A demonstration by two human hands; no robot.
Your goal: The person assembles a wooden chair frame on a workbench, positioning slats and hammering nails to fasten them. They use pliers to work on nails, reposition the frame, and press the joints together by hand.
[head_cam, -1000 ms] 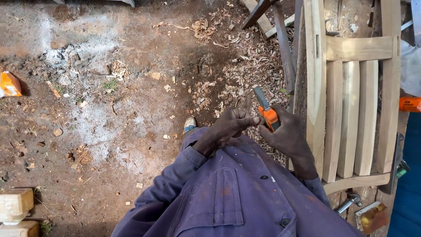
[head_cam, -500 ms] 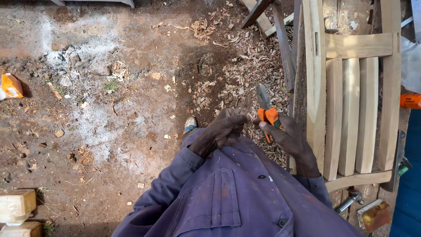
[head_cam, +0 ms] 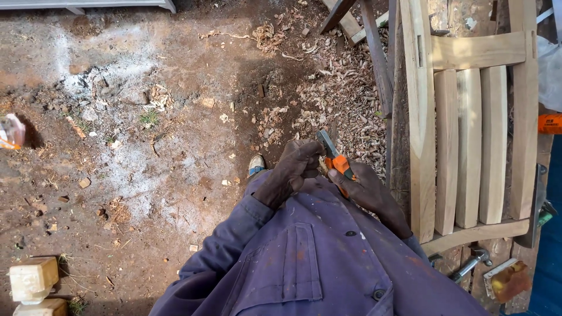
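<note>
**Orange knife held close in two hands**

The orange knife [head_cam: 335,159] sits in front of the person's chest, between both hands. It looks like a small cutting tool with a grey metal tip that sticks up and away from the body. The right hand [head_cam: 366,190] is wrapped around the orange handle, gripping it firmly. The left hand [head_cam: 295,169] is curled up just beside it, and its fingers [head_cam: 313,153] touch the tool near the grey tip. The hands are close together, maybe so that one can keep the tool steady while the other works on its tip. What the left fingers do there is too small to see.

Below the hands is the person's blue work coat [head_cam: 316,263], with little paint spots on it. One shoe [head_cam: 256,165] peeks out on the ground under the left arm.

To the right lies a wooden chair back [head_cam: 468,146] made of pale slats, flat on a bench where it is easy to reach. A hammer [head_cam: 471,263] rests near its lower edge. Curly wood shavings [head_cam: 345,99] cover the dirt ground [head_cam: 146,146] next to the bench. They look like they fell there from wood being cut. Far off at the bottom left stand two pale wooden blocks [head_cam: 32,287].
</note>
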